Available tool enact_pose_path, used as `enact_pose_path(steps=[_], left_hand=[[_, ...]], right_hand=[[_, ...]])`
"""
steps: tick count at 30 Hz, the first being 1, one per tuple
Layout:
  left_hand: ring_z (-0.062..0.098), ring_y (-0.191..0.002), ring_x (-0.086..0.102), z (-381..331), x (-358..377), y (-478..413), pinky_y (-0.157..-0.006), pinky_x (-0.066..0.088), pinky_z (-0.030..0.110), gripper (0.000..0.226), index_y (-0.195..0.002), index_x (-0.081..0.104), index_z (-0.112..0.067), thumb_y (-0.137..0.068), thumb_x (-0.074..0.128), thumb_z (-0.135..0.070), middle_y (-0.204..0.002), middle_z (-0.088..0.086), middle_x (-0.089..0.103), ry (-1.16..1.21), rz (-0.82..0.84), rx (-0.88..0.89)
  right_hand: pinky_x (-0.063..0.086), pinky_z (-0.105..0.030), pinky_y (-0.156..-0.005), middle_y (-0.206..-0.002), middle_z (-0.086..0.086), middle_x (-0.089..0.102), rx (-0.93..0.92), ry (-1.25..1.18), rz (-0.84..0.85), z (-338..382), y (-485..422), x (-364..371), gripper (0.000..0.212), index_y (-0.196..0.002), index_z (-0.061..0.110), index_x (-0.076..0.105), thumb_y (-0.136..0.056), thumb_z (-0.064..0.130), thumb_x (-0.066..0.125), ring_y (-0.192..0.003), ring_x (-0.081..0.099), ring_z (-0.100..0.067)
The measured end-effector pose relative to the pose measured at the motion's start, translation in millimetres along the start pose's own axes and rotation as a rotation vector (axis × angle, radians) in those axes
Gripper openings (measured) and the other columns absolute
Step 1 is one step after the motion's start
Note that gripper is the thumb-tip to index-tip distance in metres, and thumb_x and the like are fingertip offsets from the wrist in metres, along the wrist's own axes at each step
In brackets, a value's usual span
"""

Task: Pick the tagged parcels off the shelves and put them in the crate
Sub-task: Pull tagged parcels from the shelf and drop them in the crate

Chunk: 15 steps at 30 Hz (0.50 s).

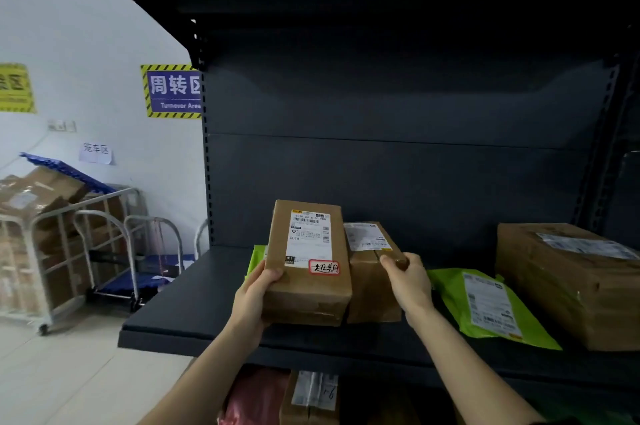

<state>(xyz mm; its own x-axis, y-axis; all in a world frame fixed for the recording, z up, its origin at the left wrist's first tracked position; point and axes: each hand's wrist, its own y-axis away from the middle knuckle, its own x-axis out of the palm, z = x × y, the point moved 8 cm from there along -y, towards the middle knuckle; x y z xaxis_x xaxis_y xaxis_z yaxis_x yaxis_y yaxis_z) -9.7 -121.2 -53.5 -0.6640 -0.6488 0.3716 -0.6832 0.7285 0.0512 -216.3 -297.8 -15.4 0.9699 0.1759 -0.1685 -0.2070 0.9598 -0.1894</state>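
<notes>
A brown cardboard parcel [307, 272] with a white shipping label and a red-bordered handwritten tag sits tilted at the front of the dark shelf [194, 300]. My left hand [254, 300] grips its lower left corner. Right beside it lies a second brown parcel [372, 286] with a white label and no red tag that I can see; my right hand [408, 281] rests on its top right edge with fingers curled over it. No crate is in view.
A green mailer [485, 307] and a large brown box [571, 282] lie on the shelf to the right. Another green bag [255, 256] peeks out behind the tagged parcel. The lower shelf holds a pink bag [254, 397] and a box [311, 397]. Wire carts [69, 241] with boxes stand at left.
</notes>
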Motion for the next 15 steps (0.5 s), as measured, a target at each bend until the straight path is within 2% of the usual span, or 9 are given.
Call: enact_pose_path(steps=[5, 7, 9, 15], left_hand=[[0.027, -0.102, 0.059, -1, -6, 23, -0.072, 0.052, 0.037, 0.033, -0.118, 0.064, -0.031, -0.087, 0.057, -0.023, -0.111, 0.004, 0.066, 0.009, -0.062, 0.05], [0.024, -0.096, 0.06, 0, -7, 32, -0.071, 0.051, 0.036, 0.03, -0.114, 0.066, -0.03, -0.088, 0.056, -0.02, -0.103, 0.002, 0.068, 0.032, -0.089, 0.074], [0.023, -0.093, 0.061, 2, -7, 40, -0.071, 0.049, 0.035, 0.03, -0.114, 0.067, -0.028, -0.087, 0.056, -0.019, -0.1, 0.002, 0.07, 0.052, -0.099, 0.095], [0.025, -0.096, 0.06, 5, -5, 62, -0.075, 0.05, 0.038, 0.036, -0.121, 0.063, -0.029, -0.087, 0.057, -0.021, -0.107, 0.005, 0.067, 0.041, -0.097, 0.097]], right_hand=[[0.045, -0.032, -0.08, -0.116, -0.01, 0.057, -0.003, 0.094, 0.036, -2, 2, 4, 0.049, -0.129, 0.009, 0.043, -0.091, 0.035, 0.055, -0.1, 0.055, -0.026], [0.046, -0.037, -0.09, -0.129, -0.017, 0.05, -0.05, 0.15, 0.03, -3, 10, -1, 0.058, -0.136, 0.006, 0.037, -0.09, 0.035, 0.056, -0.113, 0.052, -0.03], [0.041, -0.04, -0.099, -0.138, -0.018, 0.04, -0.095, 0.2, 0.017, -3, 24, -9, 0.066, -0.143, 0.006, 0.029, -0.09, 0.034, 0.057, -0.126, 0.043, -0.031], [0.036, -0.036, -0.105, -0.145, -0.015, 0.035, -0.19, 0.325, 0.047, -6, 58, -24, 0.065, -0.144, 0.008, 0.027, -0.091, 0.033, 0.056, -0.134, 0.036, -0.028]])
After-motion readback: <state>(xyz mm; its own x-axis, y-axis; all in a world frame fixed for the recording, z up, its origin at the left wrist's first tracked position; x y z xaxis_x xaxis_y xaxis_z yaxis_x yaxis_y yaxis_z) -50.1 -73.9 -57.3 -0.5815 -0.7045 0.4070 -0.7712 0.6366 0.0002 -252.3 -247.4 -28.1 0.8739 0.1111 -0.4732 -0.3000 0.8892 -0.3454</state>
